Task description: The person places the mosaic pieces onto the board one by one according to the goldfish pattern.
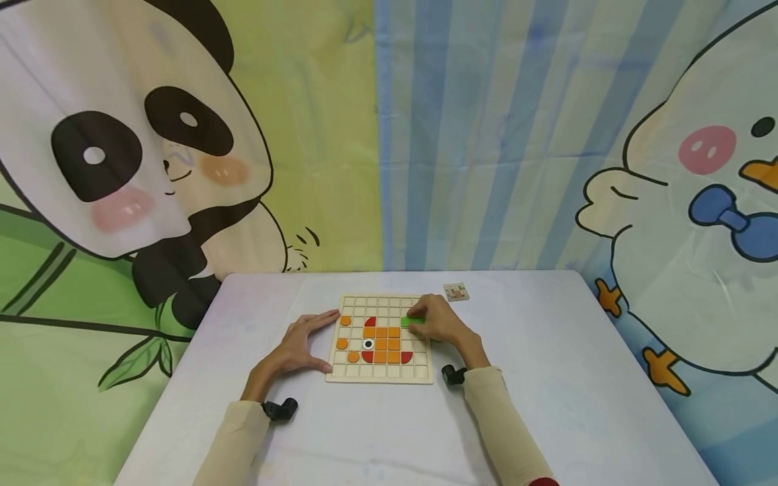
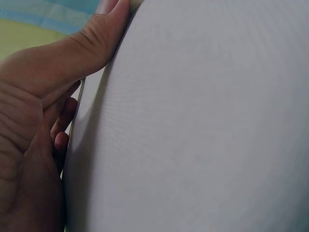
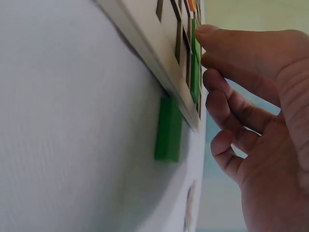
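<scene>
A pale wooden grid board (image 1: 377, 375) lies on the table. My left hand (image 1: 298, 344) rests against its left edge, thumb near the lower corner and fingers near the upper one. My right hand (image 1: 442, 320) reaches over the board's right side; its thumb and forefinger pinch at a green tile (image 3: 194, 75) lying in the grid. Another green tile (image 1: 405, 322) adjoins it. Orange square tiles (image 1: 381, 345), red rounded tiles (image 1: 406, 357), an eye tile (image 1: 368, 344) and orange discs (image 1: 342, 343) fill other cells. A green block (image 3: 168, 130) sits on the table against the board's edge.
Behind the board, to the right, lies a small patterned card (image 1: 456, 291). The white tabletop (image 1: 547, 405) extends around the board. A printed curtain (image 1: 474, 135) hangs at the table's far side. Each wrist wears a black camera.
</scene>
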`<control>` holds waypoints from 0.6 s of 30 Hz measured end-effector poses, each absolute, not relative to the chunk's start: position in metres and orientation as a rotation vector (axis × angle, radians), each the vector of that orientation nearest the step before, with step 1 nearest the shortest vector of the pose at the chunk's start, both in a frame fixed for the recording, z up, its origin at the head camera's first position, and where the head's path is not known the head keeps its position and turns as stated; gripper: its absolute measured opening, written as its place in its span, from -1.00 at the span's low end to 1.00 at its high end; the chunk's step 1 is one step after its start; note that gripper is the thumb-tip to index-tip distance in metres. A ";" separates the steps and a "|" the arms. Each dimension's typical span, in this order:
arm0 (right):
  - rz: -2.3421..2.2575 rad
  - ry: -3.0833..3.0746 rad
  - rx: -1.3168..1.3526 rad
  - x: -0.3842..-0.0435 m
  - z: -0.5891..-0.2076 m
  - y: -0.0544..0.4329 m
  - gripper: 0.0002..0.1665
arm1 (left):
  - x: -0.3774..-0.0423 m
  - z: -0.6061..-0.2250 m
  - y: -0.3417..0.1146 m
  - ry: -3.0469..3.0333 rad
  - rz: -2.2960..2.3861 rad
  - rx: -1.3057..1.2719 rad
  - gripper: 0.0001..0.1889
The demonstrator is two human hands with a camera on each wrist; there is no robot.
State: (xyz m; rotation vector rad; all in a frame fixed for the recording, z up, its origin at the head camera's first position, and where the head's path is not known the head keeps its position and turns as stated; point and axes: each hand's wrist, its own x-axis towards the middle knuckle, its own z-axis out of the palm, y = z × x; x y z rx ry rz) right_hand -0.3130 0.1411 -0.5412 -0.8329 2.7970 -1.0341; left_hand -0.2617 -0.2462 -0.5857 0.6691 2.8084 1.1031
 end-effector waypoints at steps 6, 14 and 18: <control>-1.034 2.816 -0.815 -0.304 -0.531 0.165 -0.66 | -0.263 -0.587 -0.246 2.815 1.083 0.670 0.34; -0.981 2.793 -0.659 -0.297 -0.531 0.196 -0.53 | -0.263 -0.585 -0.247 2.811 1.085 0.674 0.34; -0.999 2.765 -0.698 -0.296 -0.540 0.202 -0.62 | -0.263 -0.586 -0.246 2.805 1.087 0.669 0.34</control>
